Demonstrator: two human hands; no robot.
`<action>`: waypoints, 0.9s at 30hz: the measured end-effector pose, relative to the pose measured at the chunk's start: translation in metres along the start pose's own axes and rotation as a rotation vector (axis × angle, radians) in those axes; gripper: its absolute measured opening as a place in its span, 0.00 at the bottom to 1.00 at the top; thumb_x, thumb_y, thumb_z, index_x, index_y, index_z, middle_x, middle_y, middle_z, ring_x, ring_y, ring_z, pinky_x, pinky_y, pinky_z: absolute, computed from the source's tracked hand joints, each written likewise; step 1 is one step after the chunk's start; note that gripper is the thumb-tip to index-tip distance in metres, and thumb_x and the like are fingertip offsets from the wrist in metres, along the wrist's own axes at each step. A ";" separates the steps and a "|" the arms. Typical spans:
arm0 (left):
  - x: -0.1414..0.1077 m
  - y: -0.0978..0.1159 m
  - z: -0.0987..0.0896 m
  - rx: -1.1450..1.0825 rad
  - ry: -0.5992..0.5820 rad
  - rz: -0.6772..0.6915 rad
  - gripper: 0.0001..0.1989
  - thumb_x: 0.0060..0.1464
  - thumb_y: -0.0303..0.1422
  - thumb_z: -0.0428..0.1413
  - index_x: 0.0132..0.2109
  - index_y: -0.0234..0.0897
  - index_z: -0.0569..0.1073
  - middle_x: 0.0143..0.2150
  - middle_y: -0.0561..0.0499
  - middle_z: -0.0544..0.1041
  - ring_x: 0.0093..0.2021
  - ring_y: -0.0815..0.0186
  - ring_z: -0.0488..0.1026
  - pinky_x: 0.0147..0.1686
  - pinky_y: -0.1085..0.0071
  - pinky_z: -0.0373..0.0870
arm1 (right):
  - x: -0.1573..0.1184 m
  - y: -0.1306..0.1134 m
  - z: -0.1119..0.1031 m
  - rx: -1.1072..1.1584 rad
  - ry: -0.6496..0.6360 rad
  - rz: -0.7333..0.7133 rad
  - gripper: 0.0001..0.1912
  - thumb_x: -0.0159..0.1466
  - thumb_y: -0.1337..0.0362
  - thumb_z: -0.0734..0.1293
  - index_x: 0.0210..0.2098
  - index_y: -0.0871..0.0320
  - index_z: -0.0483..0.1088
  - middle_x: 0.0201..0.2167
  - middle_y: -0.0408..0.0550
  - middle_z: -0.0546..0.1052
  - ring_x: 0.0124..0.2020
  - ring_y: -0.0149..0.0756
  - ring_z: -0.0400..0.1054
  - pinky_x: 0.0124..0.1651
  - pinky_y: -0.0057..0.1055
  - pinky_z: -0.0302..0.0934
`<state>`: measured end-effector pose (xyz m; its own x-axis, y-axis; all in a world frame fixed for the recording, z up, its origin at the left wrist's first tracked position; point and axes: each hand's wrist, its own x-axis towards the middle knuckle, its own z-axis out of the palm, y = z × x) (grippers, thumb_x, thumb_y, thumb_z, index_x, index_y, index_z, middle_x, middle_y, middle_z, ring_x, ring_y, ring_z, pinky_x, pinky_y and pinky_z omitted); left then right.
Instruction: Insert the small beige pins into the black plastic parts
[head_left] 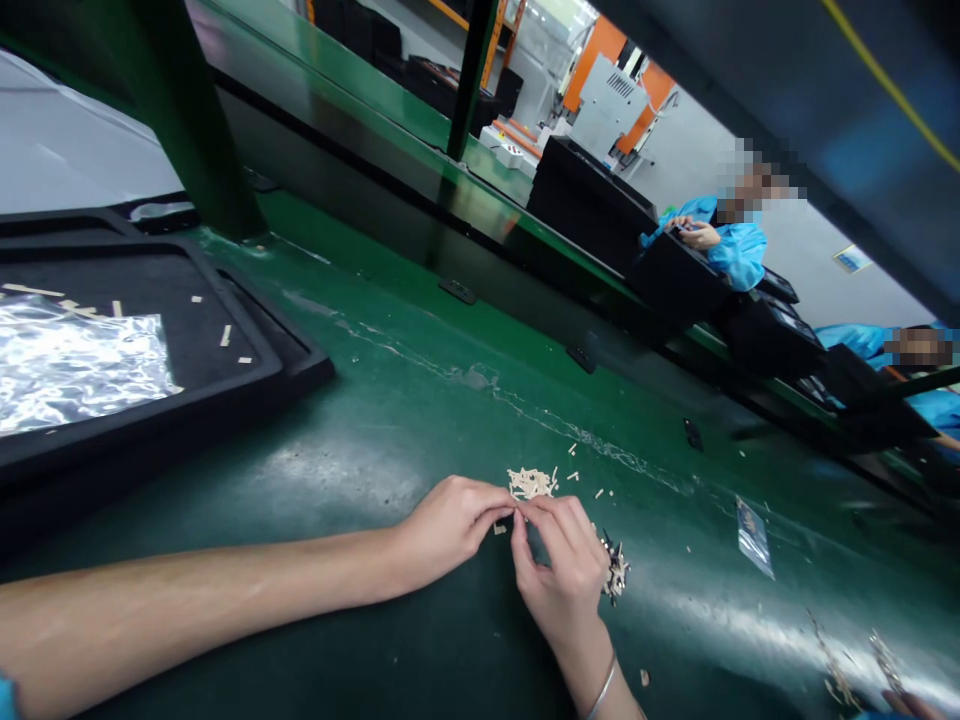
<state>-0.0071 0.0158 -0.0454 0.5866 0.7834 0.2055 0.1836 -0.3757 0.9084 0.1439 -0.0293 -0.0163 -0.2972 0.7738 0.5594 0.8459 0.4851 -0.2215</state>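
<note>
My left hand point(454, 528) and my right hand point(564, 560) meet fingertip to fingertip over the green table point(360, 440). Both are closed in a pinch, and whatever lies between the fingertips is too small to make out. Just beyond the fingertips lies a pile of small cream-coloured pieces point(531, 483), with a few loose ones scattered to its right. Beside my right hand, partly hidden by it, is a second pile of dark and light small pieces point(616, 572).
A black tray point(300, 372) at the left holds a shiny plastic bag point(82, 360) and loose strips. A small clear bag point(754, 538) lies at the right. More parts and another person's fingers point(904, 703) show at the lower right. People in blue work beyond the green frame.
</note>
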 end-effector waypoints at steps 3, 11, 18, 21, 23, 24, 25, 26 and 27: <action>0.002 0.003 -0.002 -0.072 -0.006 -0.037 0.13 0.57 0.28 0.46 0.33 0.34 0.75 0.27 0.51 0.74 0.26 0.70 0.68 0.29 0.77 0.60 | 0.001 -0.002 -0.001 0.035 0.001 0.020 0.07 0.57 0.75 0.63 0.32 0.58 0.69 0.28 0.49 0.74 0.30 0.35 0.67 0.33 0.33 0.63; 0.015 -0.005 -0.010 -0.833 -0.193 -0.258 0.13 0.55 0.38 0.48 0.31 0.32 0.65 0.17 0.54 0.68 0.14 0.76 0.55 0.15 0.79 0.47 | 0.002 0.034 -0.011 -0.025 0.146 0.227 0.07 0.59 0.71 0.62 0.34 0.56 0.71 0.30 0.49 0.75 0.30 0.35 0.68 0.29 0.31 0.61; 0.024 -0.011 -0.028 -1.158 -0.514 -0.337 0.10 0.53 0.33 0.49 0.27 0.33 0.61 0.17 0.53 0.65 0.16 0.74 0.57 0.16 0.77 0.42 | 0.002 0.014 -0.008 0.214 0.068 0.097 0.10 0.57 0.75 0.65 0.35 0.56 0.69 0.30 0.48 0.75 0.32 0.36 0.69 0.33 0.34 0.64; 0.022 -0.009 -0.029 -1.154 -0.643 -0.351 0.09 0.51 0.32 0.50 0.26 0.32 0.61 0.16 0.54 0.62 0.16 0.75 0.53 0.16 0.75 0.40 | 0.002 0.000 -0.008 0.287 0.087 0.007 0.14 0.55 0.77 0.65 0.38 0.56 0.69 0.29 0.47 0.75 0.31 0.35 0.69 0.33 0.34 0.65; 0.021 -0.009 -0.027 -1.155 -0.677 -0.358 0.09 0.49 0.31 0.50 0.25 0.32 0.61 0.16 0.55 0.60 0.16 0.75 0.51 0.16 0.75 0.39 | 0.001 -0.004 -0.009 0.297 0.082 -0.028 0.16 0.54 0.79 0.66 0.39 0.55 0.68 0.30 0.47 0.75 0.31 0.35 0.70 0.33 0.35 0.66; 0.020 -0.009 -0.026 -1.156 -0.679 -0.362 0.08 0.49 0.31 0.50 0.25 0.32 0.61 0.16 0.55 0.59 0.16 0.75 0.51 0.16 0.75 0.38 | 0.001 -0.005 -0.009 0.296 0.077 -0.039 0.17 0.54 0.79 0.66 0.40 0.55 0.68 0.30 0.48 0.75 0.32 0.35 0.70 0.33 0.35 0.66; 0.020 -0.010 -0.025 -1.155 -0.679 -0.368 0.08 0.49 0.31 0.51 0.25 0.32 0.61 0.16 0.55 0.59 0.16 0.76 0.50 0.16 0.75 0.38 | 0.001 -0.005 -0.010 0.294 0.071 -0.050 0.17 0.53 0.80 0.66 0.40 0.56 0.68 0.30 0.48 0.75 0.32 0.35 0.70 0.33 0.34 0.66; 0.020 -0.010 -0.025 -1.155 -0.679 -0.373 0.08 0.49 0.31 0.51 0.26 0.32 0.61 0.16 0.56 0.58 0.16 0.76 0.50 0.16 0.75 0.37 | 0.001 -0.004 -0.010 0.290 0.066 -0.061 0.18 0.53 0.80 0.66 0.39 0.56 0.68 0.30 0.48 0.75 0.32 0.35 0.70 0.32 0.34 0.67; 0.020 -0.010 -0.025 -1.154 -0.680 -0.377 0.08 0.49 0.31 0.51 0.26 0.32 0.61 0.16 0.56 0.57 0.16 0.76 0.50 0.16 0.75 0.37 | 0.001 -0.004 -0.010 0.284 0.062 -0.069 0.17 0.53 0.80 0.66 0.39 0.56 0.68 0.30 0.48 0.75 0.31 0.35 0.70 0.32 0.34 0.67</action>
<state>-0.0169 0.0476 -0.0414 0.9733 0.2279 -0.0290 -0.1375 0.6791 0.7210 0.1447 -0.0347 -0.0070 -0.3147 0.7129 0.6267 0.6642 0.6371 -0.3912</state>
